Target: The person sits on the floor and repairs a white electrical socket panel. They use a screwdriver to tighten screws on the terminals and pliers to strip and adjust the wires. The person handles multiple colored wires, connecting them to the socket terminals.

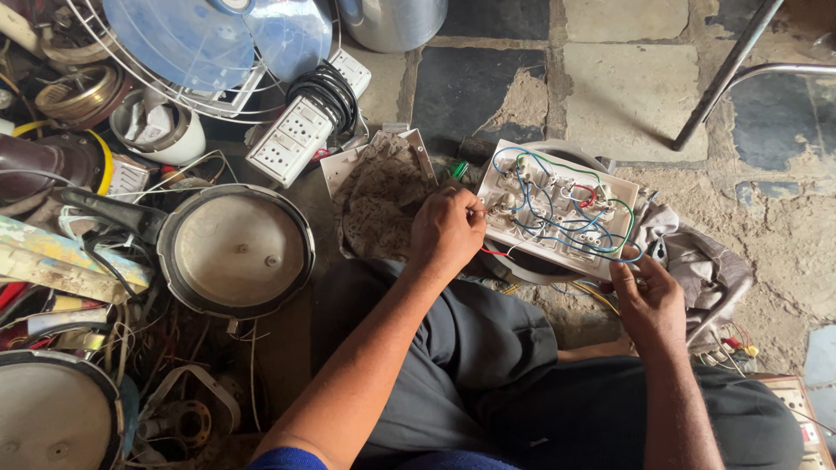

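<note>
The white switchboard plate [557,209] lies back-side up over the person's knees, resting on a round dark-rimmed thing just above the lap, its wiring fully exposed. Blue, green and red wires [557,213] already loop between the sockets and switches, so much of the wiring looks to be in place; the plate is still open, though, and no back box or cover is on it, so closing up appears to be left. The left hand [446,231] is pinched on something thin at the plate's left edge (a tool or a wire end, too small to tell). The right hand [649,300] grips the plate's lower right corner, steadying it.

Outward, room is tight on the left: a patterned cloth on a white tray [383,196] lies just beside the left hand, then a pressure cooker lid [235,251], an extension board wrapped in black cord [300,130] and a fan [218,43]. To the right a grey rag [705,261] touches the plate's edge; beyond it the stone floor [627,87] is open up to a metal leg [727,74].
</note>
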